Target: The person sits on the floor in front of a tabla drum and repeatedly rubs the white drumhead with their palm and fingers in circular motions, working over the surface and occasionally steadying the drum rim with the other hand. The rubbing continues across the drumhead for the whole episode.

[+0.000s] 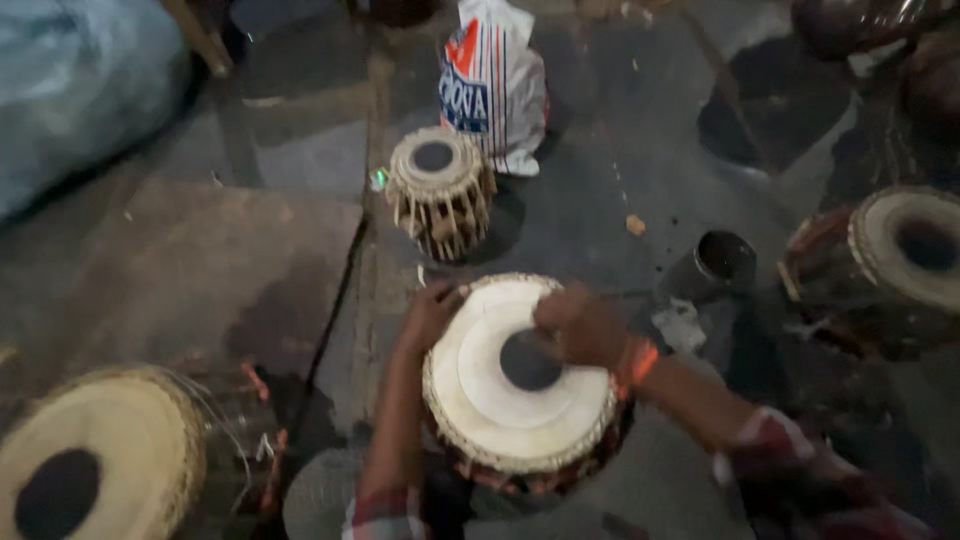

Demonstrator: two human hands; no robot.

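Observation:
A round hand drum (500, 395) with a pale skin and a black centre spot stands in front of me on the stone floor. My left hand (432, 312) rests on its far left rim, fingers curled over the edge. My right hand (572, 325) hovers over the drum head just beside the black spot, fingers bunched; blur hides whether it holds anything. An orange band circles my right wrist.
A smaller drum (440, 190) stands farther away, with a white printed bag (497, 85) behind it. Another drum (95, 460) lies at the lower left, and one more drum (900, 260) at the right. A dark cup (722, 262) sits right of my drum.

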